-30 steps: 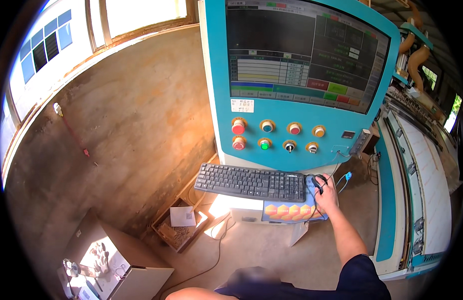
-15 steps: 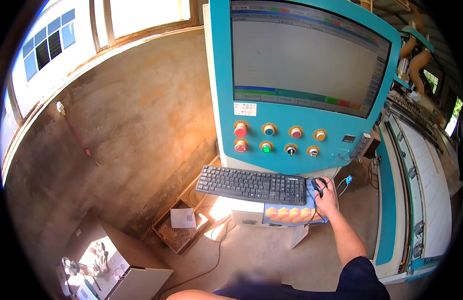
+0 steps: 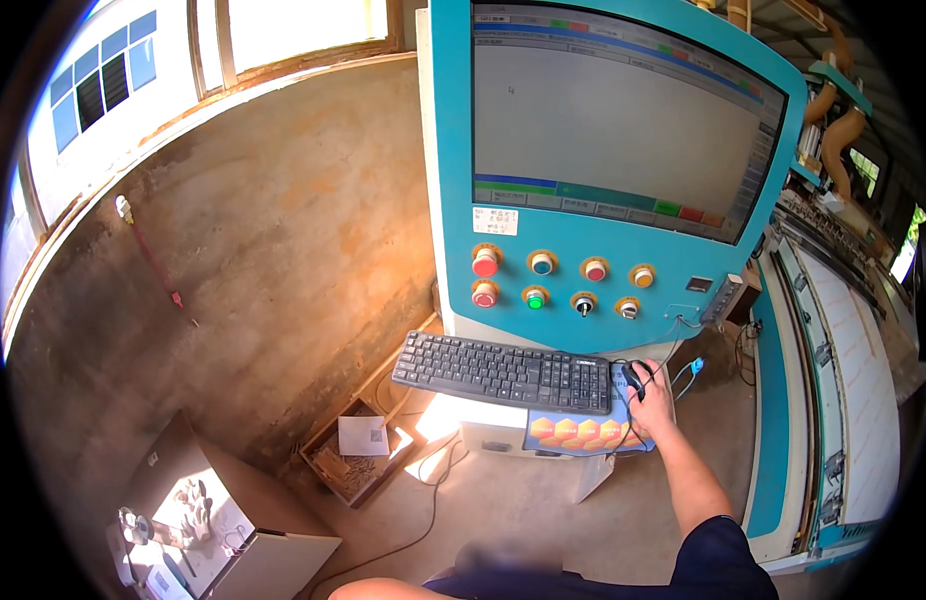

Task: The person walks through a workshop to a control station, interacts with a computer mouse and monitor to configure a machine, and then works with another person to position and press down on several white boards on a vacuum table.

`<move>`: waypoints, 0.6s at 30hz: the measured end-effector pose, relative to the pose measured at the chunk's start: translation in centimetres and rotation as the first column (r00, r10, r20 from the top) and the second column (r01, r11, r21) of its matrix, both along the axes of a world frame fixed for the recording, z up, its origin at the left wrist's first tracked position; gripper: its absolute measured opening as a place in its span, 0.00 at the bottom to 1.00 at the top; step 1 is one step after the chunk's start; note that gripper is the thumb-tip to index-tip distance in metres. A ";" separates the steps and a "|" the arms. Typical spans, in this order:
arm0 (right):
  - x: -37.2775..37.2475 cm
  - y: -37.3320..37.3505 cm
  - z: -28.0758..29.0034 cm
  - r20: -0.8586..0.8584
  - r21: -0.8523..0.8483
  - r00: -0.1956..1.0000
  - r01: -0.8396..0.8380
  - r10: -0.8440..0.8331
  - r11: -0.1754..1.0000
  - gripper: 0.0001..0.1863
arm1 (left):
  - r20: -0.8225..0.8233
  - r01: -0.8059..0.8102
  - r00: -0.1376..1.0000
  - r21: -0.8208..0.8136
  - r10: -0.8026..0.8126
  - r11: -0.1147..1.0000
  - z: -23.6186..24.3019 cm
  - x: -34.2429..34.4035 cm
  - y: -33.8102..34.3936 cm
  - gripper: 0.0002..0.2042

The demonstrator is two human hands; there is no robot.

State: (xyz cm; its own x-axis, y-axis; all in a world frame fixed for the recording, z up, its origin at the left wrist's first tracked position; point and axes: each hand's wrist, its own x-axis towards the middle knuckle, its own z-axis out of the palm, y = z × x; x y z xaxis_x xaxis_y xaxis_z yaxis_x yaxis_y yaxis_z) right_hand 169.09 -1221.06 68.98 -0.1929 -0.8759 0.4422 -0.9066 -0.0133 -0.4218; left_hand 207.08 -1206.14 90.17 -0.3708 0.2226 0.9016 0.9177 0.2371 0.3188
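My right hand (image 3: 653, 397) is closed over a black computer mouse (image 3: 637, 381), which rests on a blue mouse pad with orange hexagons (image 3: 579, 431). Left of the mouse lies a black keyboard (image 3: 503, 373), partly on the same pad. Above them rises a teal control cabinet with a large screen (image 3: 613, 125); a small cursor shows on its mostly grey window. Red, green, blue and yellow buttons (image 3: 536, 298) and two switches sit below the screen. Of my left side only a bit of bare arm shows at the lower edge; my left hand is out of view.
A wooden box (image 3: 359, 480) with small pieces and a paper stands on the floor by the wall. At lower left, a cabinet (image 3: 273, 570) carries gloves (image 3: 195, 512) and scissors. A cable (image 3: 435, 500) runs across the floor. Right of the console stretches a long machine bed (image 3: 848, 370).
The cursor has shifted slightly up and left on the screen. My right hand stays on the mouse, and the whole view has moved a little.
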 end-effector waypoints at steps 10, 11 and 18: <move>0.0 -0.1 -0.1 -0.001 -0.018 1.000 -0.015 0.015 1.000 0.26 | 0.183 0.226 0.948 0.189 -0.261 0.956 -3.1 -0.3 1.1 0.16; 0.1 0.0 0.0 0.003 -0.018 1.000 -0.010 0.010 1.000 0.26 | 0.186 0.223 0.949 0.173 -0.254 0.959 -3.1 -0.3 1.0 0.15; 0.1 0.0 0.0 -0.015 -0.026 1.000 0.010 -0.010 1.000 0.28 | 0.232 0.260 0.921 0.237 -0.314 0.936 -1.7 0.4 0.0 0.19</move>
